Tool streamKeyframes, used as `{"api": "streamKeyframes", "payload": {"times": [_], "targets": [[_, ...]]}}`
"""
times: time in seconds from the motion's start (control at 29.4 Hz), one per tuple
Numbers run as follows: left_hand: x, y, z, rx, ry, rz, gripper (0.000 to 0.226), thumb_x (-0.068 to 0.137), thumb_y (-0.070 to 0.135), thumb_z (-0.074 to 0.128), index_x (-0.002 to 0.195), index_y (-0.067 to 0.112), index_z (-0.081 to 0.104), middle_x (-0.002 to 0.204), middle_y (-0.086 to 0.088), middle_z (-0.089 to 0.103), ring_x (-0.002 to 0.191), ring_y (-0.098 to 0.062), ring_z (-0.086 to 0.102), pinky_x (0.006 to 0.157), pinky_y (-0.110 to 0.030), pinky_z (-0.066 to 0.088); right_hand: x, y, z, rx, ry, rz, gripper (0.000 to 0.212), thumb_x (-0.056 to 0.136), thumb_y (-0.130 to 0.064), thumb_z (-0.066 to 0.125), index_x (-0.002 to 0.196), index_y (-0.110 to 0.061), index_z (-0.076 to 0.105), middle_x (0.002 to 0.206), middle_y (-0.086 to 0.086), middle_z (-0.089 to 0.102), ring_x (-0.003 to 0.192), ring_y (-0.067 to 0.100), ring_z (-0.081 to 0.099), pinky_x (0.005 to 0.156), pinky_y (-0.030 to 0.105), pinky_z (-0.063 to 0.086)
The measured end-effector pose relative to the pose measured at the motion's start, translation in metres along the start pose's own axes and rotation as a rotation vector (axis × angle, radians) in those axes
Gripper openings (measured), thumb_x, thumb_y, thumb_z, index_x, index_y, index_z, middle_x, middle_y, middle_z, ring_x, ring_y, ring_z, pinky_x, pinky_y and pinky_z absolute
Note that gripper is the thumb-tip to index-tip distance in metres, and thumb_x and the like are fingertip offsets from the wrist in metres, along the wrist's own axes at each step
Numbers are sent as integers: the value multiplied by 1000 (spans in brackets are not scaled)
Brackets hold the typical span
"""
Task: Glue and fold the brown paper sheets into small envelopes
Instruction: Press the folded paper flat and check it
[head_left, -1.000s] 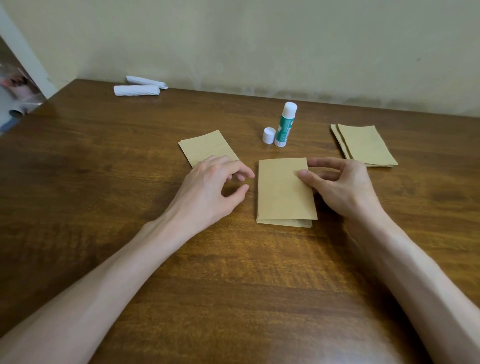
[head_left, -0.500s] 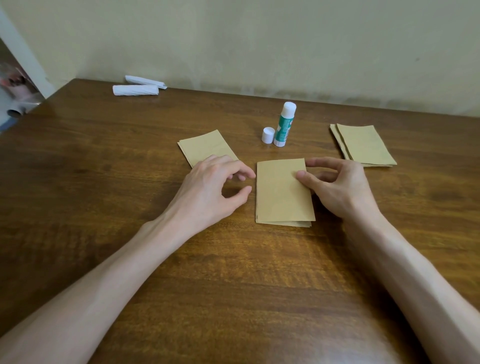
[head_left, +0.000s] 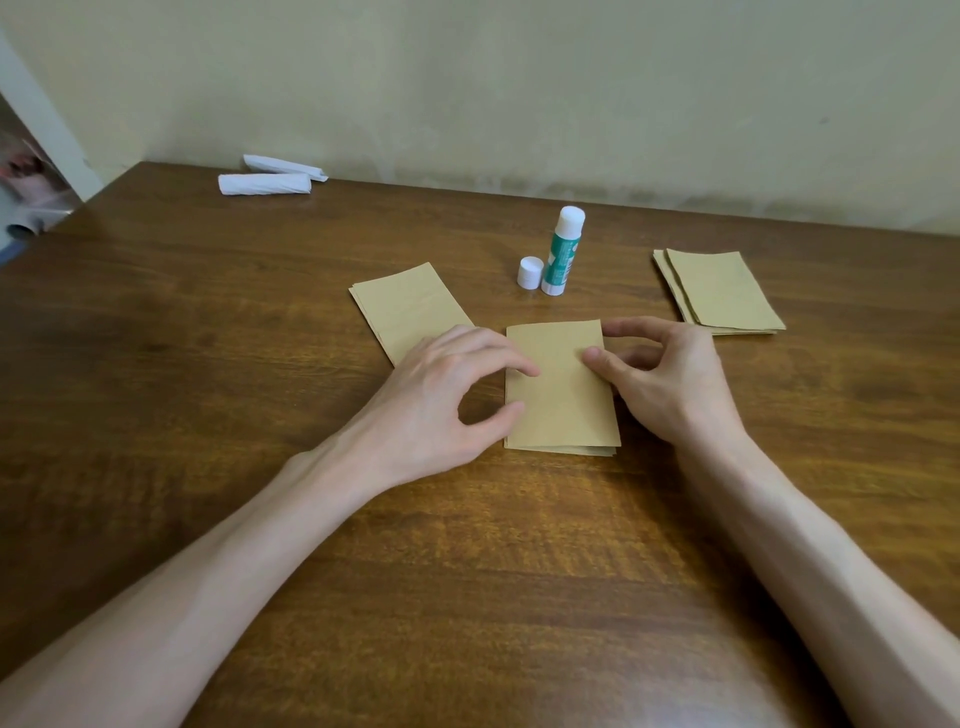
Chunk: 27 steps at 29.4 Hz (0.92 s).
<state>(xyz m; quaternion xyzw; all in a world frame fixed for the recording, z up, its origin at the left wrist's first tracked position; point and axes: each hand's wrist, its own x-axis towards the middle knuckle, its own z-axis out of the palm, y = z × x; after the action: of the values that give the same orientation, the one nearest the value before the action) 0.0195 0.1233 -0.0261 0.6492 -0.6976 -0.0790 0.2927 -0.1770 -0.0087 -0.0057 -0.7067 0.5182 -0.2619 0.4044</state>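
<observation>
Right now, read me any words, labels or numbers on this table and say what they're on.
Glue stick: green label with white print, too blurred to read.
Brown paper sheets, cap, white rolls: no text visible.
</observation>
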Motion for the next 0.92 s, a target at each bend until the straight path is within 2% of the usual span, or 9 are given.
{"api": "streamKeyframes", "payload": {"times": [0.17,0.34,0.44,0.48,0.61,0.68,0.75,0.82,0.92], "targets": [[-1,3,5,76,-39,26,47,94,62,55,130,36,67,128,25,57,127,4,47,109,-19,25,-2,-1,2,-46,18,-18,42,92,-39,81,131,-29,69,88,-9,79,89,5,73,68,20,51],[0,2,6,72,-43,20,45,93,60,61,131,36,67,129,25,55,126,5,47,109,-15,21,-5,-1,2,-100,43,-48,39,93,-39,80,129,-30,70,85,-11,78,85,0,72,63,11,47],[0,1,6,75,-42,21,48,91,63,59,130,37,67,128,26,55,125,4,48,110,-20,25,-8,-1,2,-175,73,-116,40,92,-40,80,129,-28,69,84,-11,76,89,5,72,85,30,58],[0,1,7,77,-43,21,49,90,65,58,130,37,68,128,26,55,125,4,48,110,-22,26,-10,-1,2,-234,93,-165,40,92,-40,79,128,-28,69,84,-12,75,87,6,71,87,35,59],[1,1,8,93,-54,13,50,88,67,56,129,40,66,128,28,53,125,4,48,111,-24,26,-13,4,2,-516,172,-474,31,92,-35,77,120,-27,69,81,-13,62,75,9,61,64,36,55],[1,1,8,107,-63,12,50,88,68,55,130,41,65,128,28,51,127,3,47,113,-24,25,-10,9,3,-611,146,-580,29,93,-29,76,121,-24,69,94,-10,61,85,13,59,61,37,55],[1,0,9,111,-72,11,49,89,67,55,130,41,64,128,28,50,128,1,47,114,-27,26,-6,15,7,-620,96,-667,30,96,-23,72,126,-20,70,117,-3,65,106,17,62,72,40,60],[1,0,9,106,-96,-17,49,89,69,54,131,45,60,130,30,48,128,-6,49,115,-31,29,-5,18,13,-593,17,-723,34,101,-21,67,135,-17,67,143,1,62,132,20,58,95,40,58],[1,2,8,133,-114,-23,48,91,69,53,132,45,57,131,30,47,126,-8,50,116,-32,30,-5,22,19,-600,-158,-721,45,112,-32,47,153,-14,53,164,4,45,155,19,35,124,33,32]]}}
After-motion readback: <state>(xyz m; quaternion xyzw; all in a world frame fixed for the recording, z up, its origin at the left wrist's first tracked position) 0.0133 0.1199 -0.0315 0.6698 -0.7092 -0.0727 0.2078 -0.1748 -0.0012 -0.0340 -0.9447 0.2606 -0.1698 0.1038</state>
